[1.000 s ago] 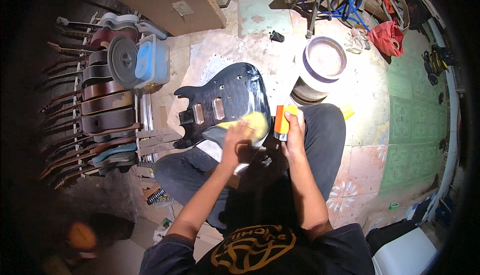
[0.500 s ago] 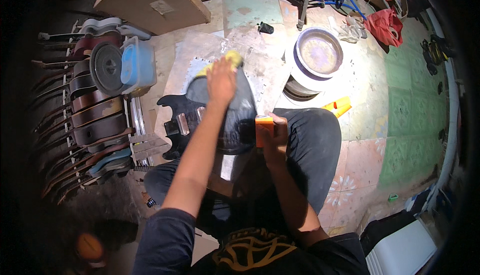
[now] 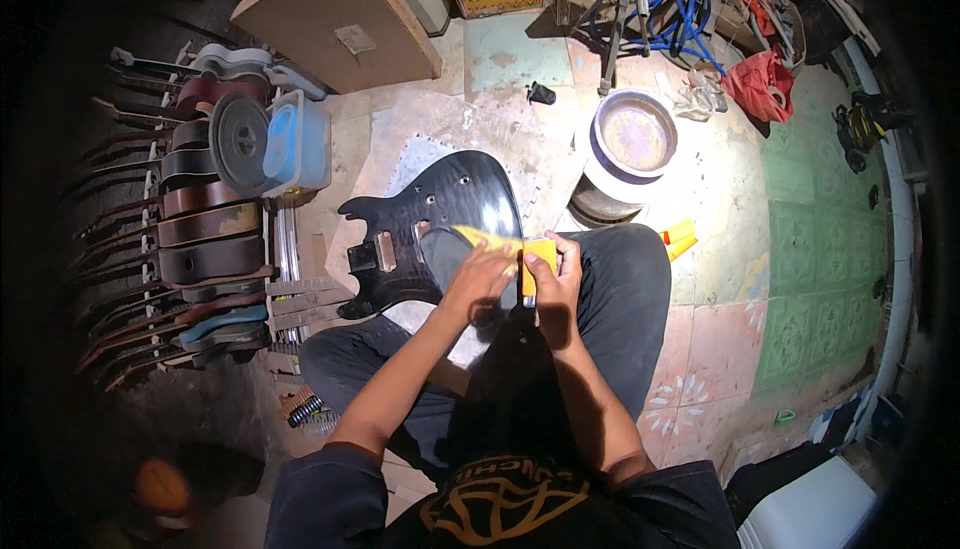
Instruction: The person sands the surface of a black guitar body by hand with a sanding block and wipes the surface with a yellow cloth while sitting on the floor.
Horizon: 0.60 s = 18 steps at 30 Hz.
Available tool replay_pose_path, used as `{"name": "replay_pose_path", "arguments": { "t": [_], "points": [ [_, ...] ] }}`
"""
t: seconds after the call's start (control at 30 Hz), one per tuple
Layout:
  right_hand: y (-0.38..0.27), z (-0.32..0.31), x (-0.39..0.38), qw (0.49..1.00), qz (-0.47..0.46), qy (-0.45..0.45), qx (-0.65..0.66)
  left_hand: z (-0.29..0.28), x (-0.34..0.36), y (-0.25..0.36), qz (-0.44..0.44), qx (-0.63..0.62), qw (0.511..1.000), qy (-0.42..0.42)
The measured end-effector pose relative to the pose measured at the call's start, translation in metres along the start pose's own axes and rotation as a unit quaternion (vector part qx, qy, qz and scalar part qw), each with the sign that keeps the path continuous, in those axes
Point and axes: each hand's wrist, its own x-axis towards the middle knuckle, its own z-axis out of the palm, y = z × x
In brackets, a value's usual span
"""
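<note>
A glossy black electric guitar body [image 3: 465, 189] with bare routed cavities lies on the floor before my crossed legs. My left hand [image 3: 482, 281] holds a yellow cloth [image 3: 478, 239] over the body's near right part, its fingers slightly blurred. Beside it, my right hand [image 3: 560, 289] grips a small orange-yellow box-shaped container [image 3: 541, 253], thumb across its face. Cloth and container are close together; whether they touch I cannot tell. A dark grey patch lies under the cloth, perhaps its shadow.
Several guitar bodies [image 3: 205, 229] stand in a row at the left, beside a blue-lidded plastic tub [image 3: 300, 149]. A round basin [image 3: 636, 129] stands on a bucket beyond my right knee. Orange pieces [image 3: 680, 239] lie near that knee. Blue hose [image 3: 685, 9] is coiled at the back.
My left hand has drawn the cloth back from the far end of the guitar body toward my right hand. The orange container now shows a brighter, yellower face.
</note>
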Motion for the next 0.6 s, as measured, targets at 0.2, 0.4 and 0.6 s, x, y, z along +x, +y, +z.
{"name": "replay_pose_path", "arguments": {
  "t": [0.2, 0.4, 0.6],
  "points": [
    [-0.012, -0.022, 0.006, 1.0, 0.014, 0.022, -0.005, -0.076, -0.055, -0.017, -0.169, -0.013, 0.979, 0.112],
    [-0.092, -0.045, 0.006, 0.99, 0.048, -0.045, 0.122, -0.127, -0.055, -0.087, -0.244, 0.028, 0.945, 0.217],
    [-0.086, -0.085, 0.016, 0.97, 0.053, -0.081, 0.225, -0.082, 0.026, 0.004, -0.088, 0.11, 0.98, 0.139]
  ]
}}
